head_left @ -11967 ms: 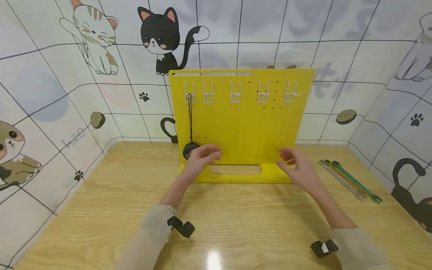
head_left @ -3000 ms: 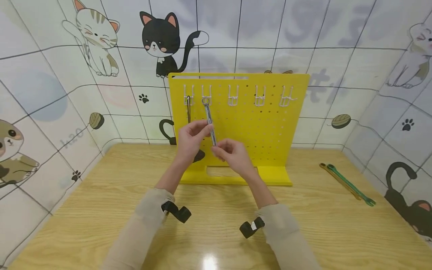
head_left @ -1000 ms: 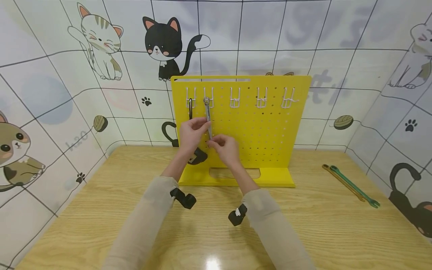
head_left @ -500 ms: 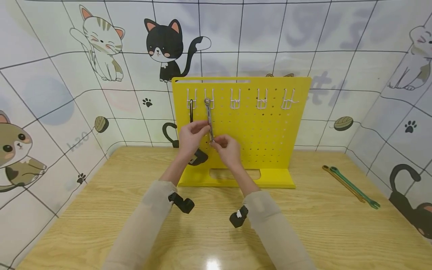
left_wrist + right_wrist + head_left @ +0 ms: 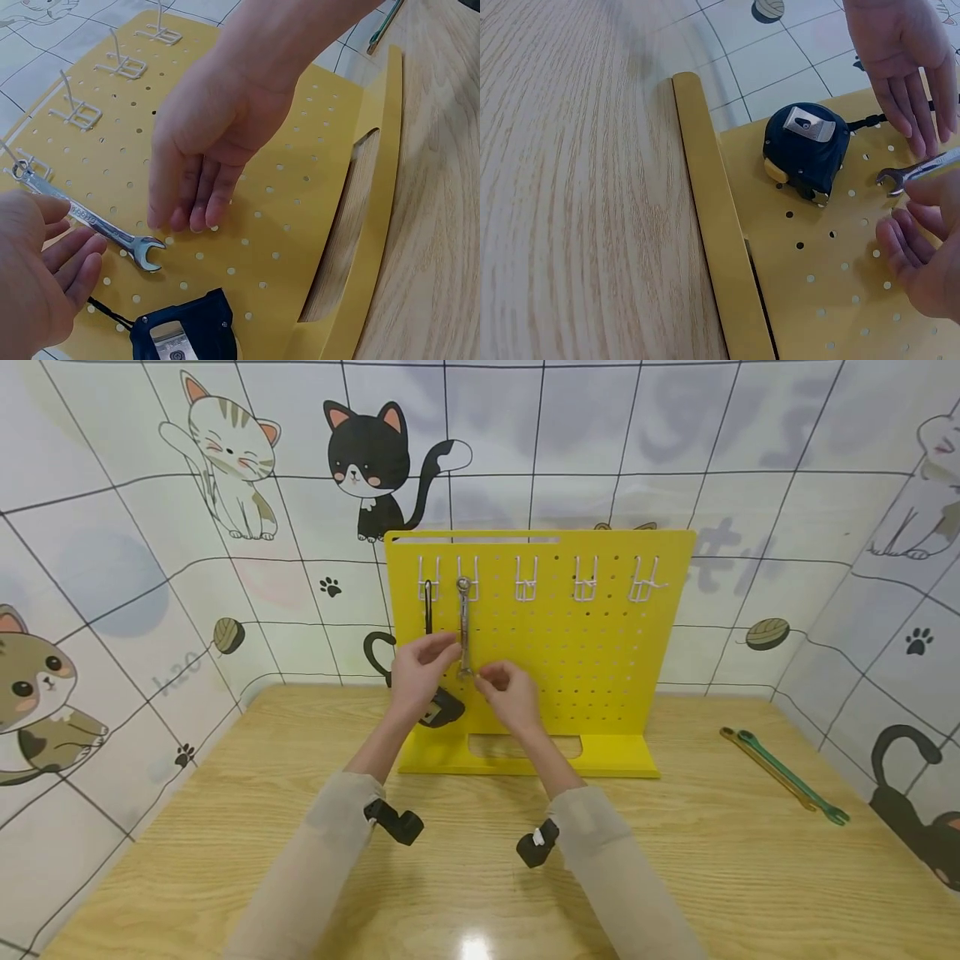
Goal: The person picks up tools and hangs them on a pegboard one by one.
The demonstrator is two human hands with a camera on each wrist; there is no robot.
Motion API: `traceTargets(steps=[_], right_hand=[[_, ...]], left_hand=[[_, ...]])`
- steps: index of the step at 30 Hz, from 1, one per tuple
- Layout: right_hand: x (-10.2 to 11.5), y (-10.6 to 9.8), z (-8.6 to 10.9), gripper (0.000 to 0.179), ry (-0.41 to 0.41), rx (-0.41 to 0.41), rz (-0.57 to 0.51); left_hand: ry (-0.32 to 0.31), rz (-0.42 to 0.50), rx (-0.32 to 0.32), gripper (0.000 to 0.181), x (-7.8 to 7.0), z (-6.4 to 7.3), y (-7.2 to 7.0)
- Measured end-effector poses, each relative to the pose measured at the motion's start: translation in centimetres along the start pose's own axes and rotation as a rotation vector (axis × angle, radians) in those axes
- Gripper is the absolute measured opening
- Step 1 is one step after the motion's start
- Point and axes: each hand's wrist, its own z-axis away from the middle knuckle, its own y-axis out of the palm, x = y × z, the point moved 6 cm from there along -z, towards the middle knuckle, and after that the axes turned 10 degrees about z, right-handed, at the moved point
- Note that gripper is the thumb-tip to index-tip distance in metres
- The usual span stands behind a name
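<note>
A silver combination wrench (image 5: 464, 631) hangs by its ring end from the second hook of the yellow pegboard (image 5: 577, 652), its open-jawed end pointing down. My left hand (image 5: 415, 677) is just left of the shaft, fingers relaxed and not wrapped around it. To the right of the lower end is my right hand (image 5: 512, 695), its fingers loosely bent and holding nothing; the left wrist view shows a gap between it and the wrench (image 5: 105, 225). Behind my left wrist a black tape measure (image 5: 806, 150) hangs from the first hook by a cord.
Three more white wire hooks (image 5: 585, 585) line the board to the right. On the table at right lie a green wrench (image 5: 791, 777) and a gold wrench (image 5: 768, 768). The board stands on a yellow base (image 5: 618, 756) before a cat-patterned wall.
The silver wrench went from the table at right to the second hook. Both hands held it until half a second ago; now they have let go and moved slightly apart.
</note>
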Motion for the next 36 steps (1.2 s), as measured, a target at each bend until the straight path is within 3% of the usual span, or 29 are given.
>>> traceTargets(steps=[6, 11, 21, 36], right_hand=[[-0.3, -0.3, 0.5, 0.025, -0.023, 0.063, -0.018], [-0.1, -1.0, 1.2, 0.028, -0.039, 0.105, -0.040], [-0.7, -3.0, 2.3, 0.034, -0.081, 0.137, -0.030], [-1.7, -6.0, 3.9, 0.035, -0.089, 0.168, 0.035]], left_hand=[[-0.006, 0.031, 0.005, 0.032, 0.2, 0.5, -0.2], [-0.047, 0.075, 0.021, 0.032, 0.8, 1.2, -0.3], [-0.106, 0.149, 0.070, 0.034, 2.0, 2.5, 0.2], [-0.149, 0.135, 0.183, 0.035, 4.2, 4.6, 1.7]])
